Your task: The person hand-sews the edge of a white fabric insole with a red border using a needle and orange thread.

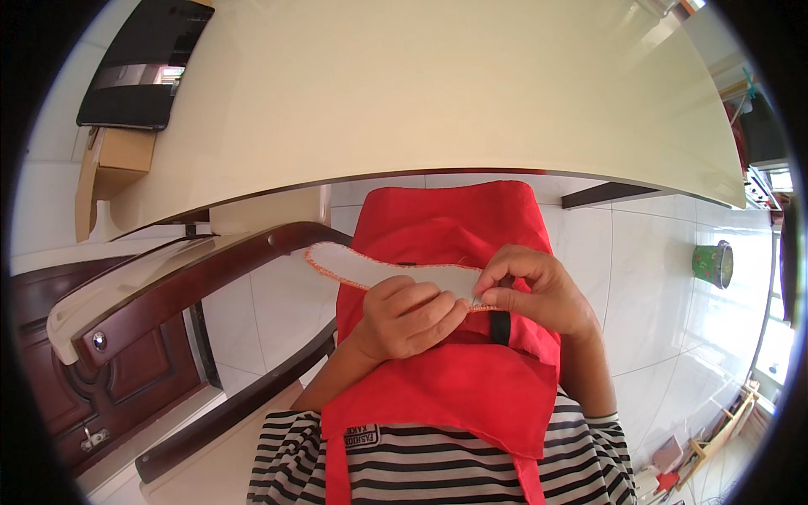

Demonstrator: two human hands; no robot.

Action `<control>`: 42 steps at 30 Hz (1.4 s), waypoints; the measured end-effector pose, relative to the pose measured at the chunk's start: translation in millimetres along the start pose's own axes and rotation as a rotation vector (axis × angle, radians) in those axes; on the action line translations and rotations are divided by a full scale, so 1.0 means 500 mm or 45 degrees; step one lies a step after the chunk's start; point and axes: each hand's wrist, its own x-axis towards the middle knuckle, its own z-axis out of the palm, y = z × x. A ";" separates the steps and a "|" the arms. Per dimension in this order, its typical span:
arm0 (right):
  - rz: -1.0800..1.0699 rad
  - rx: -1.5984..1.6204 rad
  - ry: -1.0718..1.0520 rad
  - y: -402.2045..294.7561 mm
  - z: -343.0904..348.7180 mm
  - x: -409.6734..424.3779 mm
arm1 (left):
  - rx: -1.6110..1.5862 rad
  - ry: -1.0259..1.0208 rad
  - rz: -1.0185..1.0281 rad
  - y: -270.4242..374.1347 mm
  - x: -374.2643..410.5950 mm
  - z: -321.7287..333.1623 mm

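Observation:
A white insole-shaped fabric piece (372, 268) with orange stitching round its edge lies above a red apron (442, 208) on the lap. My left hand (410, 315) is closed on its lower edge near the middle. With thumb and forefinger, my right hand (530, 287) pinches at the right end of the piece, where something thin like a needle or thread shows; its exact form is too small to tell. The fingers of both hands hide part of the piece.
A cream table (442, 95) spans the space ahead, with a black glossy object (136, 69) and a cardboard box (126, 151) at its left. Wooden chair armrests (208, 271) stand at left. A green bin (712, 264) is on the tiled floor at right.

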 end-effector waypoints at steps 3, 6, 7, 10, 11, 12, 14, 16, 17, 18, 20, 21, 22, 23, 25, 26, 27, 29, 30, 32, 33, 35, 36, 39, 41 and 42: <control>-0.050 0.026 -0.045 0.011 0.007 0.003 | -0.082 -0.066 -0.068 -0.002 -0.003 0.001; 0.152 0.180 -0.062 0.013 0.015 0.002 | -0.396 -0.174 -0.393 -0.003 -0.010 0.011; 0.244 0.250 -0.073 0.012 0.018 0.002 | -0.553 -0.192 -0.557 -0.001 -0.011 0.012; 0.330 0.455 0.139 0.021 0.042 0.012 | -0.984 -0.220 -1.009 0.006 -0.010 0.007; 0.326 0.521 0.249 0.035 0.049 0.017 | -1.054 -0.247 -1.031 0.004 -0.008 0.003; 0.338 0.706 0.361 0.069 0.036 0.022 | -1.133 -0.275 -1.053 0.000 -0.003 0.001; 0.075 1.216 0.731 0.126 -0.012 0.044 | -1.233 -0.334 -1.150 -0.004 -0.004 0.000; -0.020 1.291 0.922 0.167 -0.096 0.034 | -1.301 -0.386 -1.295 -0.003 -0.010 -0.001; -0.076 1.333 0.978 0.184 -0.134 0.022 | -1.359 -0.358 -1.407 -0.004 -0.013 0.000; -0.077 1.476 1.027 0.173 -0.155 0.012 | -1.406 -0.322 -1.524 -0.006 -0.017 -0.001; -0.100 1.583 1.004 0.191 -0.207 -0.021 | -1.439 -0.308 -1.659 -0.007 -0.021 0.000; -0.098 1.655 1.050 0.198 -0.226 -0.038 | -1.437 -0.307 -1.670 -0.007 -0.022 0.002; -0.131 1.593 1.113 0.209 -0.241 -0.054 | -1.438 -0.303 -1.674 -0.007 -0.022 0.006; -0.165 1.530 1.175 0.228 -0.257 -0.072 | -1.438 -0.299 -1.678 -0.008 -0.022 0.008; -0.288 1.715 1.002 0.276 -0.308 -0.130 | -1.474 -0.284 -1.700 -0.009 -0.017 0.012; -0.374 1.585 1.058 0.325 -0.348 -0.166 | -1.497 -0.278 -1.711 -0.010 -0.016 0.013; -0.272 1.581 1.441 0.321 -0.356 -0.173 | -1.489 -0.269 -1.721 -0.010 -0.017 0.011; -0.320 1.603 1.831 0.345 -0.391 -0.203 | -1.498 -0.263 -1.722 -0.012 -0.017 0.012; -0.351 1.616 1.921 0.357 -0.401 -0.216 | -1.492 -0.262 -1.726 -0.012 -0.019 0.012; -0.417 1.637 2.103 0.380 -0.416 -0.247 | -1.482 -0.264 -1.734 -0.012 -0.019 0.012; -0.440 1.624 2.075 0.398 -0.426 -0.269 | -1.475 -0.272 -1.734 -0.012 -0.019 0.012; -0.431 1.567 2.132 0.408 -0.430 -0.293 | -1.464 -0.293 -1.733 -0.012 -0.018 0.012; -0.392 1.524 2.209 0.390 -0.418 -0.285 | -1.457 -0.289 -1.732 -0.012 -0.018 0.013; -0.377 1.372 2.313 0.379 -0.407 -0.282 | -1.443 -0.287 -1.731 -0.011 -0.018 0.013; -0.383 1.367 2.310 0.374 -0.405 -0.281 | -1.441 -0.299 -1.736 -0.011 -0.017 0.011; -0.385 1.367 2.306 0.372 -0.404 -0.280 | -1.431 -0.299 -1.733 -0.011 -0.017 0.011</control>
